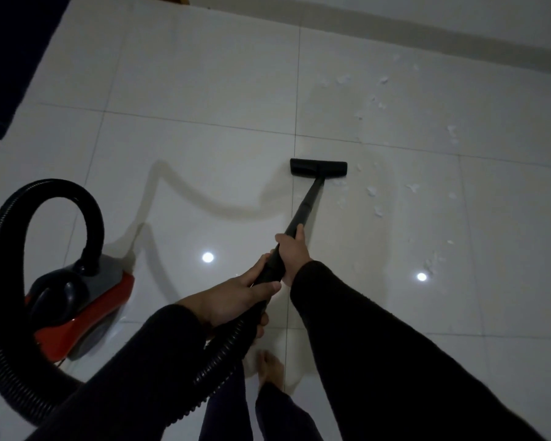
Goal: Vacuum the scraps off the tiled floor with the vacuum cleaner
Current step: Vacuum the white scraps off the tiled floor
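**Both hands on the wand, floor head down beside the scraps**

Your right hand [295, 254] grips the black wand [303, 206] higher up its length, fingers wrapped around it. Your left hand [239, 297] is curled around the lower grip, where the wand meets the ribbed hose [10, 237]. Both sleeves are dark.

The floor head [318, 167] lies flat on the tiled floor [204, 90], just right of a grout line. White scraps [376, 202] lie scattered to its right and beyond it, toward the wall; the nearest ones sit just beside the head's right end. More scraps [431, 261] lie near a bright light reflection further right.

The vacuum cleaner [77, 310], red and black, stands on the floor to your left, with the hose looping up from its top and round to your hands. A bare foot [269, 369] shows below your hands. A dark object [10, 58] fills the upper left corner; what it is cannot be told.
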